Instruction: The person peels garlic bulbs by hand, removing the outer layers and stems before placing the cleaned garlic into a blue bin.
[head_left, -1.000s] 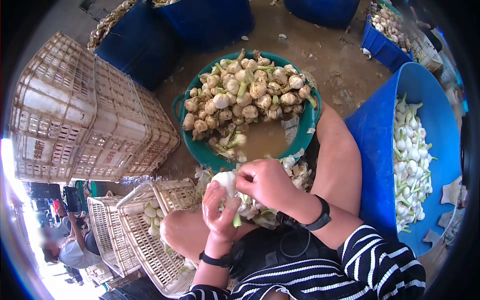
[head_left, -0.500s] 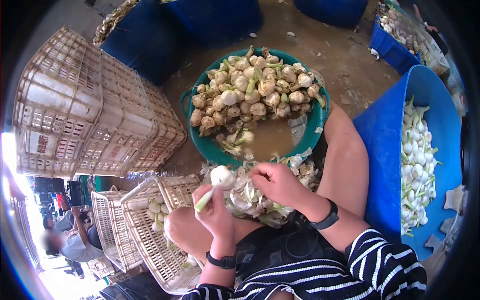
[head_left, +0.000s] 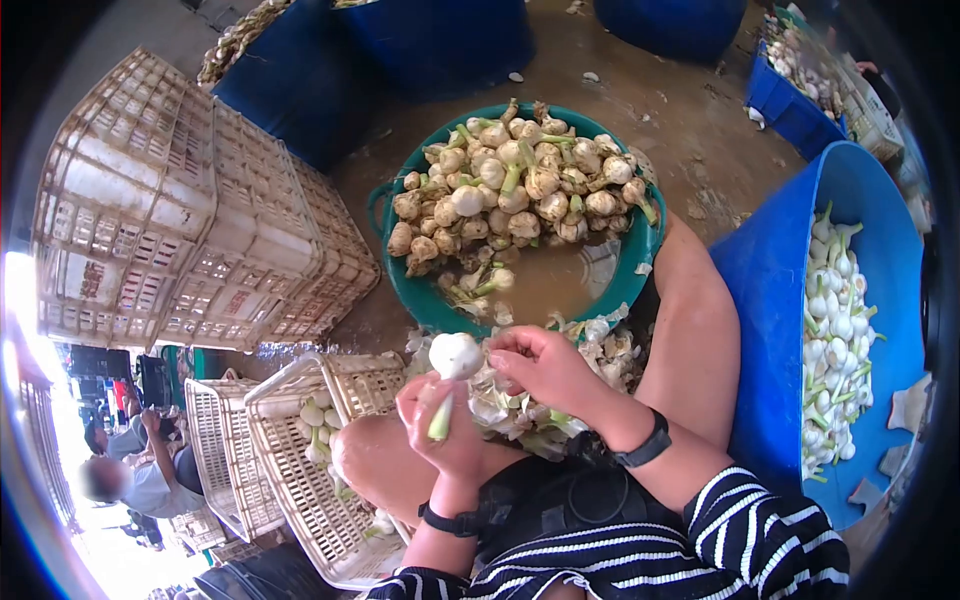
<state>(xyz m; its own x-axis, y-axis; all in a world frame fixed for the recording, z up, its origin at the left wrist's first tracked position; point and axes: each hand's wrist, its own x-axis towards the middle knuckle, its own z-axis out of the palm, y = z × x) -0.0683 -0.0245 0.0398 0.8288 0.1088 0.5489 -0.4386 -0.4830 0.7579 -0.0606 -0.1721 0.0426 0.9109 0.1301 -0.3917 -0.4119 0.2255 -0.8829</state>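
Observation:
My left hand [head_left: 447,425] grips a garlic bulb [head_left: 455,356] by its cut green stem, white head up. Beside the bulb, my right hand [head_left: 535,365] has its fingers curled into a pinch; whether anything is between them is hidden. Papery garlic skins [head_left: 500,405] lie piled below both hands. Just beyond stands a green tub [head_left: 402,295] heaped with soil-stained garlic bulbs [head_left: 515,185] and some brown water at its near side.
A blue tub [head_left: 765,310] of clean white garlic [head_left: 838,330] leans at my right. A white basket [head_left: 290,480] with some bulbs stands at my left, near stacked crates [head_left: 180,200]. Blue bins [head_left: 440,40] stand at the back. Another person [head_left: 150,475] sits far left.
The garlic bulb has turned in my left hand, its stem now pointing down toward me. My right hand has shifted slightly left, closer to the bulb. The view has moved slightly.

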